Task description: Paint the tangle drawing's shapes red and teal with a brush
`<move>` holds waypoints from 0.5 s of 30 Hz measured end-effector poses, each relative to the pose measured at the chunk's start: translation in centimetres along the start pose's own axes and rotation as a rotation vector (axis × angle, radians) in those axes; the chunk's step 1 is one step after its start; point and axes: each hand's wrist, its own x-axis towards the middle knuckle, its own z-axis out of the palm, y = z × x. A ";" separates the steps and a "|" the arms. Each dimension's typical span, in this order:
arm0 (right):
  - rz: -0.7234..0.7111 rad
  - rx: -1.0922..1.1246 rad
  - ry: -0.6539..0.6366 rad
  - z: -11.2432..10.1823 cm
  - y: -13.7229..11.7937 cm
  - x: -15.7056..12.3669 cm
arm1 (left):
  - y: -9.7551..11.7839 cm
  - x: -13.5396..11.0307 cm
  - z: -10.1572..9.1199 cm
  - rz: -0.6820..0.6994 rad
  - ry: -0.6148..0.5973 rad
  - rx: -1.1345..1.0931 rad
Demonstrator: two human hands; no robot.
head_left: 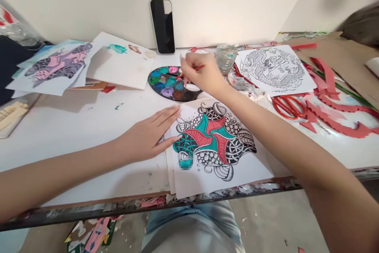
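While a paintbrush (199,67) is pinched by the right grip (201,74), the open left grip (148,136) is laid on the inked drawing (214,158).

Below the table edge (237,190), the person is wearing pale blue denim jeans (189,215), and a loose, light grey top (189,239) is draping over them. Above that edge, both forearms are showing bare, without any sleeve reaching them. The left hand (148,134) is showing long, oval fingernails, while the right hand (204,73) is showing smooth, unmarked knuckles.
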 end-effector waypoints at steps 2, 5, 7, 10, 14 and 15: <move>0.012 0.030 -0.082 1.4 0.9 1.5 | 0.0 0.0 0.0 0.012 0.009 0.018; 0.053 0.078 -0.082 2.5 2.3 2.5 | 0.0 -0.1 0.1 0.021 0.020 0.035; 0.088 0.123 -0.073 2.6 3.0 2.7 | -0.1 -0.1 0.2 0.033 0.023 0.045; 0.152 0.190 -0.068 2.6 3.7 2.8 | -0.2 -0.2 0.2 0.055 0.035 0.049; 0.247 0.306 -0.070 2.8 3.5 3.0 | -0.3 -0.3 0.3 0.056 0.040 0.032; 0.272 0.328 -0.070 2.9 3.3 3.1 | -0.4 -0.3 0.3 0.058 0.042 0.029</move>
